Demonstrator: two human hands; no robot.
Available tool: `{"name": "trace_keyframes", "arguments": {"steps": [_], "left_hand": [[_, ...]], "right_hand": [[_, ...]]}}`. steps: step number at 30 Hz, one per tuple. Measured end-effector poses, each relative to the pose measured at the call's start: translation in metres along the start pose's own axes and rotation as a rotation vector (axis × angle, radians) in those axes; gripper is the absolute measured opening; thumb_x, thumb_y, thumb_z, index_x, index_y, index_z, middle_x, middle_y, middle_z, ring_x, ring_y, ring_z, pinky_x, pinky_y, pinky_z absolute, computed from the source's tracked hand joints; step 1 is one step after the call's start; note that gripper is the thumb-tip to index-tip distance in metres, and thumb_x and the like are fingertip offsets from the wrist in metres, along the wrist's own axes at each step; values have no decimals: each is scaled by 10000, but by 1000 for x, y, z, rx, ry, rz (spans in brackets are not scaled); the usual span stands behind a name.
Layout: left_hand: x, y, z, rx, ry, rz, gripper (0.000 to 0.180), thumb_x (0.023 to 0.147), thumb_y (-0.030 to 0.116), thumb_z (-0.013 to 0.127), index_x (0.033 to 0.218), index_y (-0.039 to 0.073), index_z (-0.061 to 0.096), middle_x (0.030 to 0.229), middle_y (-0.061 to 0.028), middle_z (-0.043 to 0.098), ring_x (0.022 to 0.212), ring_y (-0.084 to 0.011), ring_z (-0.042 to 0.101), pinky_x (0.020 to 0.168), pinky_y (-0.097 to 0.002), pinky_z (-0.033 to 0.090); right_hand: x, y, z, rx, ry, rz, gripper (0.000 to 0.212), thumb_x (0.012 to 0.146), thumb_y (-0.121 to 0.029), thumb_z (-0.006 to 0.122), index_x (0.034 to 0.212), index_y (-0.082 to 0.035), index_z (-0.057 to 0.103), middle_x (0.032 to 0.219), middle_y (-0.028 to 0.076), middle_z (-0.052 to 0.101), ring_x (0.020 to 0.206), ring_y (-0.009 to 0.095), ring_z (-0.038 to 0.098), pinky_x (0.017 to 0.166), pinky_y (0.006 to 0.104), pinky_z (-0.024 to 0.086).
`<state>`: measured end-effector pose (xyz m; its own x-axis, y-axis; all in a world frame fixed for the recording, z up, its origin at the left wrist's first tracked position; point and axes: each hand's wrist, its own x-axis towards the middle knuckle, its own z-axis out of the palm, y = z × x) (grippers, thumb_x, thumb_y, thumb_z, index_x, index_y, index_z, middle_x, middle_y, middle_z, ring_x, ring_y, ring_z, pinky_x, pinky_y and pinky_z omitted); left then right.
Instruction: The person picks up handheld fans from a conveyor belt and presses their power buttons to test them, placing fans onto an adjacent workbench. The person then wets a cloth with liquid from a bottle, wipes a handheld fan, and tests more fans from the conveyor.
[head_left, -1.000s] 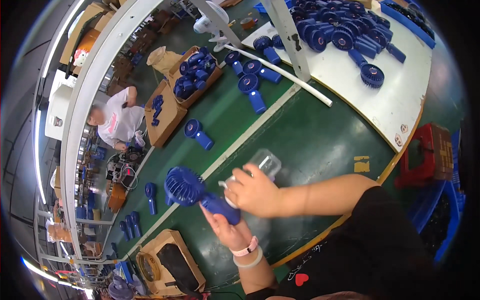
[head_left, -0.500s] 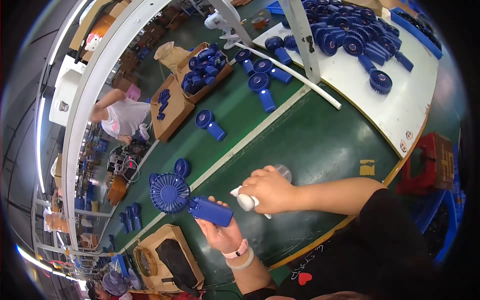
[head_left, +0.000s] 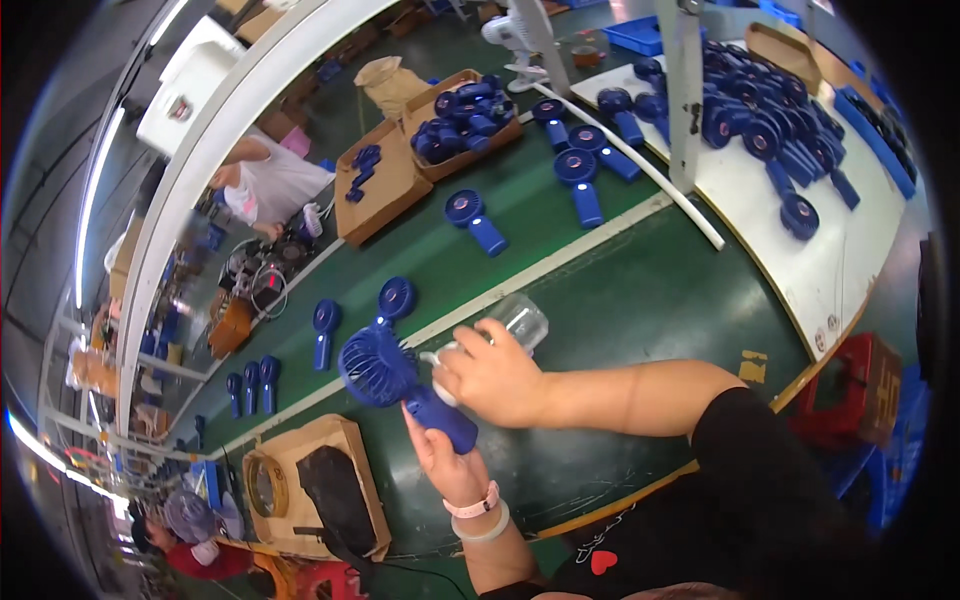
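Observation:
My left hand (head_left: 450, 465), with a pink band and a pale bangle at the wrist, grips a blue handheld fan (head_left: 440, 418) by its handle, the round grille tilted up and to the left. Close against it on the right, my right hand (head_left: 490, 380) is closed round the white head of a clear spray bottle (head_left: 522, 318). The bottle's transparent body sticks out behind the fingers, and its white nozzle (head_left: 432, 358) points at the fan grille. Part of the bottle head is hidden by my fingers. Another blue fan (head_left: 396, 297) lies just beyond the held one.
Several blue fans (head_left: 470, 220) lie along the green worktable (head_left: 640, 300). Cardboard boxes (head_left: 390, 210) stand at the far side, near a person in white (head_left: 275, 185). A white board (head_left: 770, 240) at the right carries a fan pile. A cardboard tray (head_left: 350, 450) sits at the near left.
My right hand has moved left and turned, bringing the spray bottle's nozzle up to the fan. The held fan has tilted in my left hand. The whole view has shifted slightly.

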<state>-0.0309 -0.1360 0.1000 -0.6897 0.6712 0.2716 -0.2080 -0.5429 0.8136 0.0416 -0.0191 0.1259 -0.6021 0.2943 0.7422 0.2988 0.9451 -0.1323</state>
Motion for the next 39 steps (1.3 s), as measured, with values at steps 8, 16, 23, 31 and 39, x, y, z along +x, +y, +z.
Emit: {"name": "trace_keyframes", "arguments": {"steps": [8,16,23,31,39], "left_hand": [[-5,55,-29,566,89,174,502,899,103,455,1357,-9,285,1248,-90,433,1058,-163,461,910,-284,368],[-22,76,-24,109,55,18,480,922,79,420,1360,-23,253,1310,-142,396,1162,-222,444,969,-332,357],[-12,68,-22,-66,16,-102,491,926,118,420,1358,-28,237,1285,-166,414,1138,-244,466,962,-344,375],[18,14,-9,280,-35,-218,522,876,137,518,1347,33,319,1114,-80,526,883,-130,537,730,-275,472],[49,-76,9,486,-491,-347,673,633,23,759,1237,45,463,1056,-95,582,970,-165,544,869,-293,433]], "right_hand": [[-12,-56,48,618,-625,-23,320,615,-183,652,928,-128,613,875,51,600,904,248,544,779,427,396],[39,-102,104,1485,-207,215,309,746,-257,572,996,-74,564,1063,181,571,992,368,524,825,400,435],[12,-93,161,1367,-408,330,295,738,-287,570,950,-83,583,1085,181,566,1010,384,517,827,420,432],[-6,43,98,1571,-589,974,290,856,-253,531,1071,-58,548,979,84,595,881,175,571,730,341,464],[-47,196,-25,1472,-892,980,527,839,-292,612,1268,-42,436,1183,110,526,1054,142,524,875,291,437]]}}
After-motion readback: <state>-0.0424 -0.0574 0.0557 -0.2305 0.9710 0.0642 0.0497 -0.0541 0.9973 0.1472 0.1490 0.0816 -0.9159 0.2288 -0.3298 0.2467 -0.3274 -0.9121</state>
